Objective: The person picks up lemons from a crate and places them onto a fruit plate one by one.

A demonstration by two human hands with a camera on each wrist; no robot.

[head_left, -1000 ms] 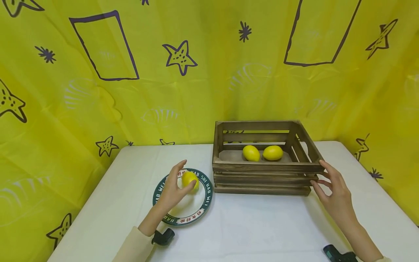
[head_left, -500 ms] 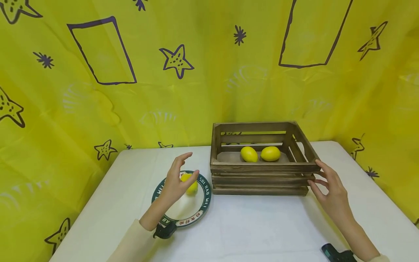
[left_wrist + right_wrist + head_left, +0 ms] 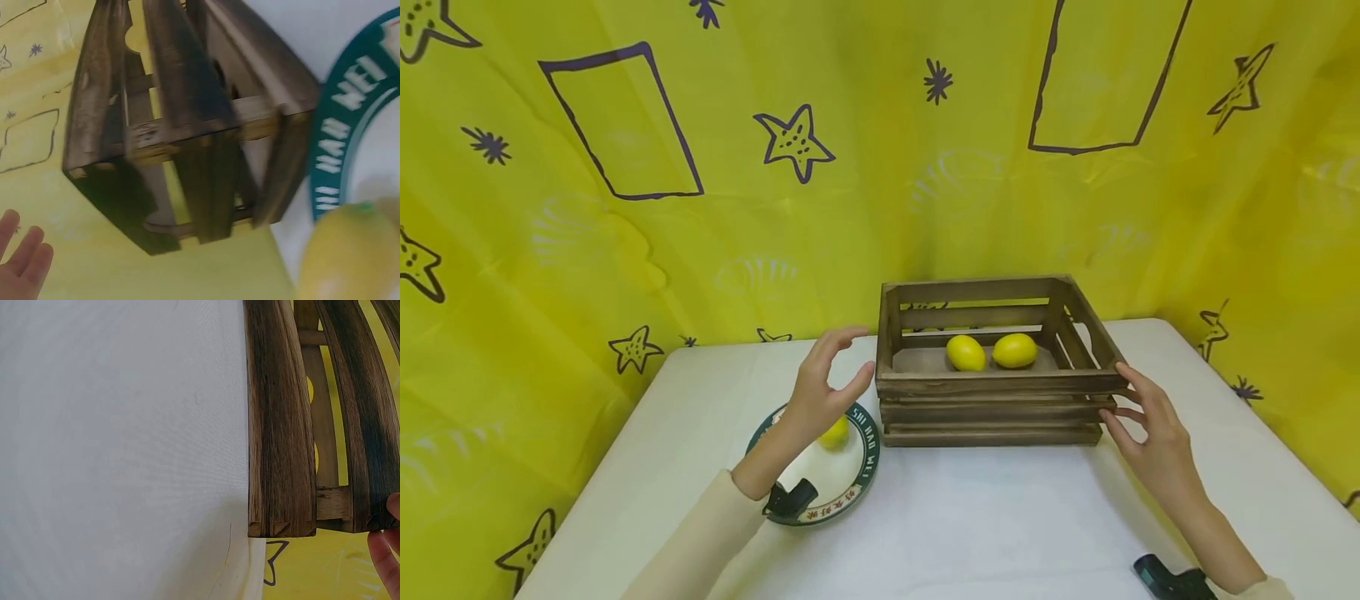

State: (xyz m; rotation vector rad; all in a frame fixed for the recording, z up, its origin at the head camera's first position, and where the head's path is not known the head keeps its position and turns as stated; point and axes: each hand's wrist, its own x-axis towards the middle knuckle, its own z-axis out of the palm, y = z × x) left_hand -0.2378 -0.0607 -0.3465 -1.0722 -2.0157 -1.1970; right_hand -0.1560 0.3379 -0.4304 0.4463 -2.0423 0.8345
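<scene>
A: What's behind the white-covered table (image 3: 985,525)?
B: A yellow backdrop (image 3: 865,217) printed with dark starfish and rectangular outlines.
A: And the crate (image 3: 992,385)?
B: Brown, slatted, open-topped, standing toward the back of the table. Two plump yellow lemons (image 3: 966,353) lie inside. The right hand (image 3: 1153,429) grips its near right corner between thumb and fingers.
A: What about the left hand (image 3: 823,387)?
B: It's raised near the crate's left end, fingers and thumb spread apart, holding nothing. Behind it, partly covered, a third lemon (image 3: 834,434) sits on the plate (image 3: 870,454).
A: Do the wrist views add anything?
B: The left one shows that lemon's green tip, hidden in the head view. The right one brings out streaky, dark-stained wood grain and finely woven cloth.
A: And the plate's shape?
B: Round and white, its green rim lettered.
</scene>
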